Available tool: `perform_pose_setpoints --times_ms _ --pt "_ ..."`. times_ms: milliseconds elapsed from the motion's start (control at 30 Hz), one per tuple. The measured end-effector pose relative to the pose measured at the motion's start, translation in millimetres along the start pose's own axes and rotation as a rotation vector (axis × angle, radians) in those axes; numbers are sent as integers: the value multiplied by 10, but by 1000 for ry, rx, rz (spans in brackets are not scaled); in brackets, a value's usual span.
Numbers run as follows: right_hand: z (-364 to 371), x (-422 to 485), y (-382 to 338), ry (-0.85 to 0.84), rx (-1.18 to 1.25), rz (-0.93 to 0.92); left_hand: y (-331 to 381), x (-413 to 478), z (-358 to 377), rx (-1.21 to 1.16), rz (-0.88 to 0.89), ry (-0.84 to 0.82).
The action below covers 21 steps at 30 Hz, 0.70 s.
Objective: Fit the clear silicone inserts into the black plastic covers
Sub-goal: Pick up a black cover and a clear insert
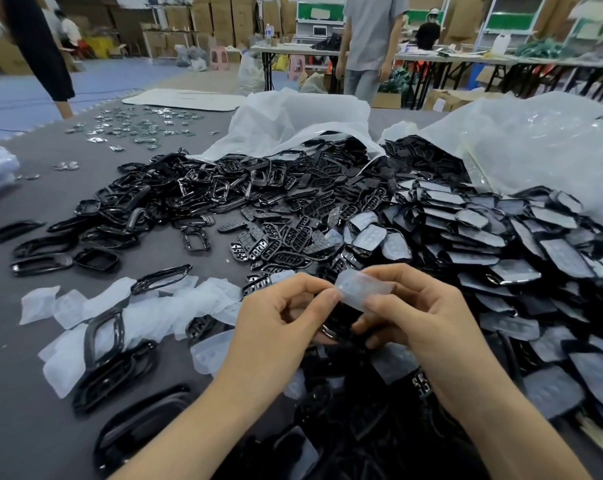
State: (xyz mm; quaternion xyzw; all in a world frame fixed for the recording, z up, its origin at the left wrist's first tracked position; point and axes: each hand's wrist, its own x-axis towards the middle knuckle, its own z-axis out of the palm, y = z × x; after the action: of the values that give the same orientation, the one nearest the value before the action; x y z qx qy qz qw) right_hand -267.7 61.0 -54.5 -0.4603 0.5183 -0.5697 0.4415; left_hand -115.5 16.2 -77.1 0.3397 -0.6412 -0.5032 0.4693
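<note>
Clear insert (362,289): translucent, frosted, dimpled; pinched by L hand (282,317) + R hand (421,317) fingertips above black cover (338,327).

Grey mat (33,393) underneath. At its far side, two translucent plastic bags, left bag (293,123) and right bag (535,143), mouths open toward the camera. Far left, scattered small shiny pieces (137,128); beyond them, a flat white board (185,98). Behind, a standing person in a grey shirt (372,36) beside a folding table (293,48), a pink stool (218,57), stacked cardboard boxes (220,19), a white jug (500,43). Dark sleeve (40,46) at upper left.

One head-worn wide view looks forward and down, close over the table (33,393)
</note>
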Motion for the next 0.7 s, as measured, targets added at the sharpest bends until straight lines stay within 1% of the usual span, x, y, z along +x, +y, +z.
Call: perform_pose_setpoints --times_ms 67,133,167,233,433,500,633,700 --pt "10 -5 -10 -20 -89 -2 0 6 -35 117 63 -11" --pt "3 -2 11 -17 -158 -51 -4 11 -57 279 133 -64" --pt "7 4 9 -15 -186 -86 -8 11 -64 324 150 -88" --pt "4 5 9 -46 -238 -127 -16 10 -71 356 188 -106" --pt "-56 23 27 -101 -287 -64 -19 -4 -52 400 229 -112" --pt "-93 42 34 -51 -286 -84 -36 -4 -46 350 210 -108" --pt "-223 79 -3 113 -150 -63 -61 1 -51 148 98 -111" --pt "-252 74 -39 128 -59 -44 -52 -5 -46 21 24 -137"
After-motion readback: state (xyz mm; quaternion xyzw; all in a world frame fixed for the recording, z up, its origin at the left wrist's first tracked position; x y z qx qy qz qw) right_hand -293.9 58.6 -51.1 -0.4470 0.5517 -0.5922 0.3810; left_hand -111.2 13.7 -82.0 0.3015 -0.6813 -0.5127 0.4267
